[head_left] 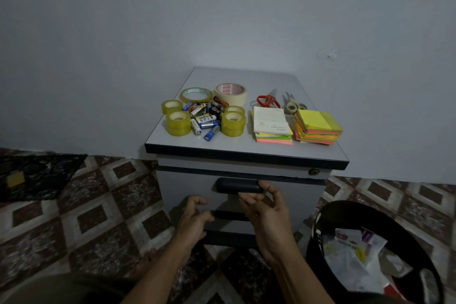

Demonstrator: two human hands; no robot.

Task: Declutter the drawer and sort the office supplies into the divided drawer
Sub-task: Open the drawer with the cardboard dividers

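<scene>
Hovering beside drawer handle [237, 185], right grip [266, 212] perhaps touching it.

Bare forearms [291, 261], olive-brown garment [61, 289].

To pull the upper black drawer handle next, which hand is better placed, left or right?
Right, probably. The right hand is at the right end of the upper handle. The left hand is lower, beside the lower handle. Both hold nothing.
</scene>
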